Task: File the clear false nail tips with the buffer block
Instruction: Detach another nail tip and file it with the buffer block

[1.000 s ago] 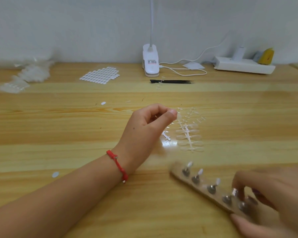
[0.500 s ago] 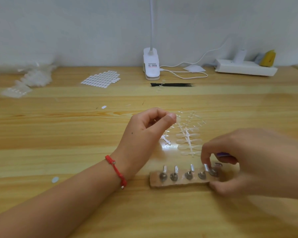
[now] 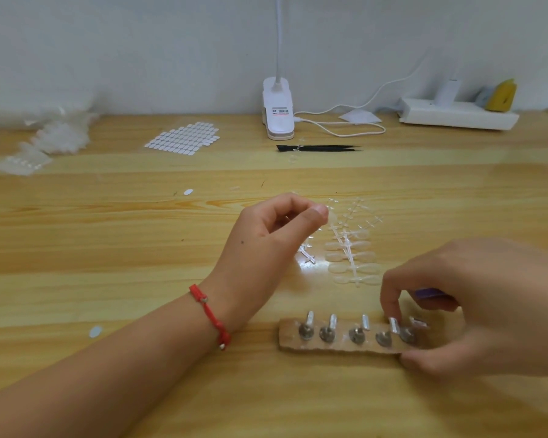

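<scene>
Pinching one clear nail tip [image 3: 330, 214] between thumb and forefinger, the left hand [image 3: 266, 245] hung over the spare nail tips [image 3: 351, 257] on the table [image 3: 108, 248], while the right hand [image 3: 487, 305] gripped one end of the cardboard strip [image 3: 339, 347], purple buffer block [image 3: 427, 294] tucked under its fingers.

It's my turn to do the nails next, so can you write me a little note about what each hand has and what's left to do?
Left hand: pinches one clear nail tip between thumb and forefinger.
Right hand: holds a purple block, likely the buffer, tucked under its fingers. Its thumb and forefinger touch the cardboard strip of metal stands.
Other clear tips lie on their frame on the table, just beyond the strip.
Done: one tip is in hand.
Left: the block is not on the tip yet, so filing that tip and the rest remains.
</scene>
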